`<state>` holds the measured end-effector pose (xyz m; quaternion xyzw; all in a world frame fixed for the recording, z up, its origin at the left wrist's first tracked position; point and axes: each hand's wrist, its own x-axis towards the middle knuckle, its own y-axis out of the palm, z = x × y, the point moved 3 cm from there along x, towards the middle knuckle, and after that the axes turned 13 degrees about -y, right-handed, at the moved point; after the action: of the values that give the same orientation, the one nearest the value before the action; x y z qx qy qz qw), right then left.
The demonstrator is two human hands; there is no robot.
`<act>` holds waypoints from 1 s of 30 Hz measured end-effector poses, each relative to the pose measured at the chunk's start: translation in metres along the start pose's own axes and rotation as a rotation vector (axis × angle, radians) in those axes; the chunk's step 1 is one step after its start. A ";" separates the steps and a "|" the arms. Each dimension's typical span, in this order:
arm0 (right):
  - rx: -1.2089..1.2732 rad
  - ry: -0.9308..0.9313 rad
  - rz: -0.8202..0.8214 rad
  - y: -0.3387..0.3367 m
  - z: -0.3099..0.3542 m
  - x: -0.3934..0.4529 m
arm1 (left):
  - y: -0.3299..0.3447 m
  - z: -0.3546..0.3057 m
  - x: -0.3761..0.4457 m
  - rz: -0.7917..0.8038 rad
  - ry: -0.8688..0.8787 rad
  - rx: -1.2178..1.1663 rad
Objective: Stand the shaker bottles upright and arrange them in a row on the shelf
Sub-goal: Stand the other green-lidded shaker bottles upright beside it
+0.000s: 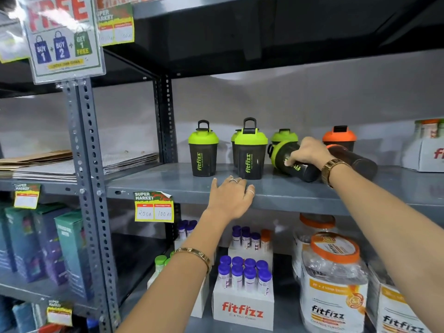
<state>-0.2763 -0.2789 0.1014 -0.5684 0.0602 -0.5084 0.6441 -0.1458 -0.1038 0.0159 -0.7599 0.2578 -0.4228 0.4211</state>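
On the grey shelf (149, 181) two green-lidded black shaker bottles stand upright, one at the left (203, 150) and one in front (250, 152), with another partly hidden behind it. A green-lidded bottle (287, 135) and an orange-lidded bottle (339, 137) stand upright at the back. A green-lidded bottle (300, 168) lies on its side, lid pointing left, and my right hand (310, 151) grips it from above. Behind my wrist lies an orange-lidded bottle (358, 162) on its side. My left hand (230, 198) rests flat on the shelf's front edge, fingers apart.
A white fitfizz box (425, 152) stands at the shelf's right end. A price tag (153, 207) hangs from the front edge. Below are boxes of purple-capped tubes (243, 277) and large orange-lidded jars (334, 280). A perforated steel upright (91, 164) and stacked cardboard (48, 164) are at the left.
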 end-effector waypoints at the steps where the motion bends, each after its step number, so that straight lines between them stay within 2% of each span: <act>1: 0.031 0.008 -0.021 -0.001 -0.002 0.000 | 0.000 0.000 0.000 -0.002 -0.007 -0.001; 8: 0.119 -0.014 -0.268 -0.005 -0.001 -0.011 | 0.004 -0.013 0.001 -0.005 -0.022 -0.007; 14: 0.088 -0.067 -0.355 0.000 0.004 -0.024 | 0.006 -0.016 0.003 0.005 -0.028 0.000; 20: 0.119 0.036 -0.346 0.003 -0.001 -0.028 | 0.007 -0.015 0.005 -0.013 -0.028 0.007; 25: 0.217 0.061 -0.193 0.005 -0.013 -0.025 | 0.007 -0.015 0.003 -0.005 -0.033 0.009; 30: 0.342 0.041 -0.316 -0.016 -0.011 -0.017 | 0.005 -0.017 0.002 0.000 -0.044 0.009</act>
<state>-0.3006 -0.2717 0.1016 -0.4429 -0.1034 -0.6172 0.6420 -0.1594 -0.1151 0.0172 -0.7671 0.2464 -0.4073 0.4301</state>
